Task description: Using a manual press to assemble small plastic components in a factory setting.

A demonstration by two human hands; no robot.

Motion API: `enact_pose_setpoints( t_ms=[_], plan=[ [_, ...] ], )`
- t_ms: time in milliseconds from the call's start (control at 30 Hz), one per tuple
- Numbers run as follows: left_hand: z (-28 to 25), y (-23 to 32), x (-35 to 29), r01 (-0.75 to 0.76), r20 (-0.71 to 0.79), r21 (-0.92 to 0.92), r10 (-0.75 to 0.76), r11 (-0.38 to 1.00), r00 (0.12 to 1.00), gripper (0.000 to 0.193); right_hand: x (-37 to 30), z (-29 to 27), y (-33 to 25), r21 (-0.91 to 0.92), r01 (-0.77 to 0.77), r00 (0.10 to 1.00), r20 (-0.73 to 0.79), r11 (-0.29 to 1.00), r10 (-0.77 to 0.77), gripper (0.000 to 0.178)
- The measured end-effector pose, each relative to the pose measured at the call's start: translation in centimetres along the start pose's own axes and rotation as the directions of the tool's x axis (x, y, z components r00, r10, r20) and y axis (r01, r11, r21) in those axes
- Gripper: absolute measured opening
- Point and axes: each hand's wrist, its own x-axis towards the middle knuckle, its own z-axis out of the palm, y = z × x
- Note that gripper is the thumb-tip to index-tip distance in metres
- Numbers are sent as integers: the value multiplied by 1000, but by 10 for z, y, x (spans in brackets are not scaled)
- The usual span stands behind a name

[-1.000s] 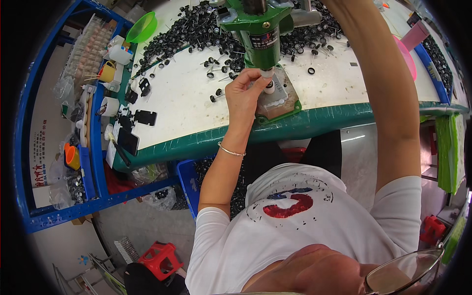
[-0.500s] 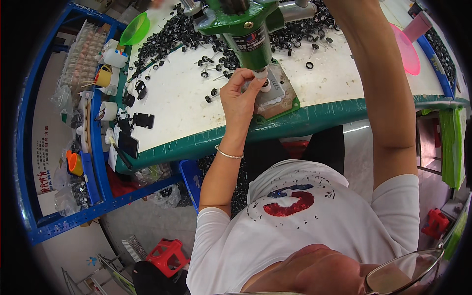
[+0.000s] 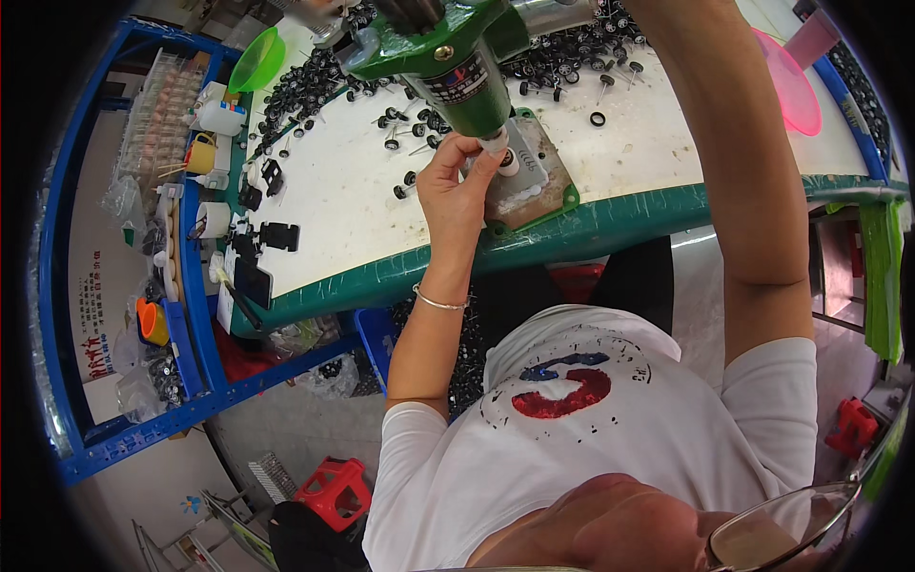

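My left hand [image 3: 456,183] is raised to the green press [image 3: 467,91], its thumb and index finger pinched together just under the white tip [image 3: 495,142] of the ram. What the fingertips hold, if anything, is hidden. Right beside them a small black wheel [image 3: 507,159] sits on a white post, which stands on the press's metal base plate [image 3: 534,202]. My right forearm [image 3: 715,114] reaches up past the upper edge, so the right hand is out of the picture.
Many black wheels with thin metal pins [image 3: 315,91] lie heaped across the white tabletop [image 3: 353,200]. One black ring [image 3: 598,119] lies apart from them. A green bowl [image 3: 258,59] stands at the left, a pink bowl [image 3: 786,86] at the right. Blue shelving [image 3: 205,315] borders the table.
The view has shifted slightly, so the press sits a little further left in the picture. My left hand keeps its pinch under the ram. Nothing else has visibly changed.
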Motion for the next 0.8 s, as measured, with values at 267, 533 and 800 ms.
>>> enact_pose_setpoints(
  t_ms=[267,533,800],
  plan=[
    [3,1,-2,-9,-32,-12,8,1000,999,10,-4,-4,4,-64,291,955,71,955,-287,32],
    [7,3,-4,-15,-28,-20,15,1000,1000,12,-10,15,-37,110,-87,996,38,990,84,35],
    [7,4,-6,4,-60,-93,-10,996,998,12,-5,17,-30,229,-288,920,-201,930,335,42]
  ],
)
